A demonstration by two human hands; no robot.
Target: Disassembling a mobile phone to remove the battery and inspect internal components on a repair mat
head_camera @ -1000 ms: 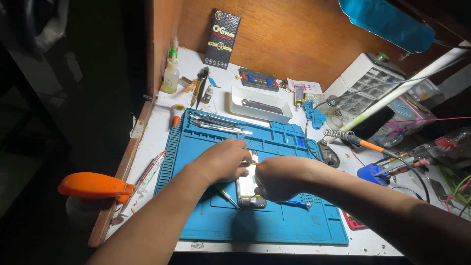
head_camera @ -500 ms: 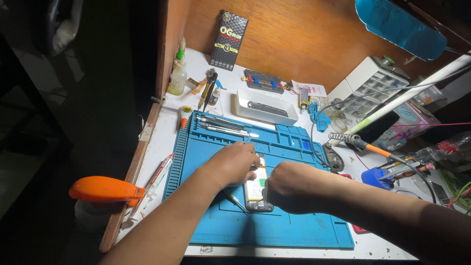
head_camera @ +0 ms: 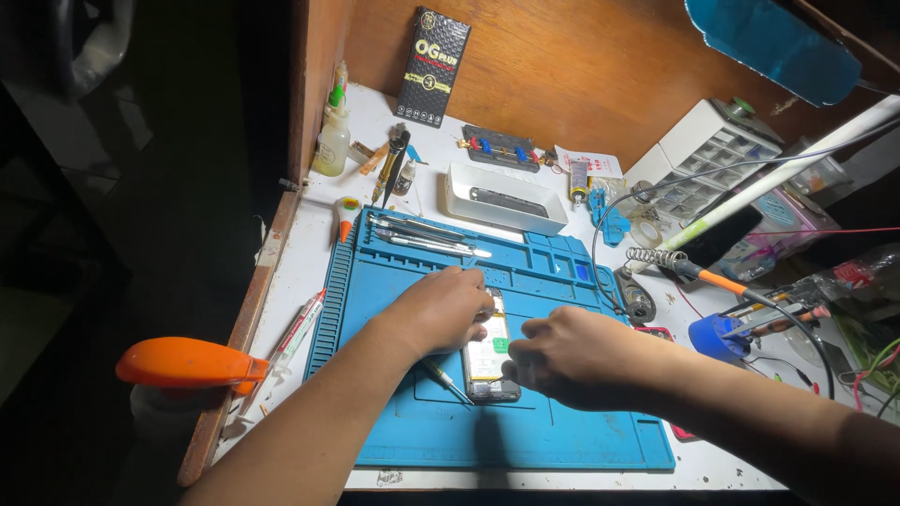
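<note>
**Opened phone held flat on blue repair mat**

An opened smartphone (head_camera: 489,351), its back removed and its inner parts exposed, is seen lying flat near the front middle of a blue silicone repair mat (head_camera: 562,440). It is pinned along its left edge by the left hand (head_camera: 441,309), fingers curled down over the side of the frame. The right hand (head_camera: 572,356) is closed loosely at the phone's lower right corner; whether something small is pinched there cannot be told. A small screwdriver (head_camera: 442,378) lies on the mat just beside the phone.

The phone is judged light, stiff and thin, but fragile inside; it is best taken by its long outer edges, clear of the exposed board.

Compared with half a second earlier, the right hand is seen slightly further right of the phone, so that more of its inside is uncovered; the left hand is unchanged.

Farther back, tweezers (head_camera: 427,236) rest in the mat's top groove, with a white tray (head_camera: 506,200) and a soldering iron (head_camera: 712,278) beyond.
</note>
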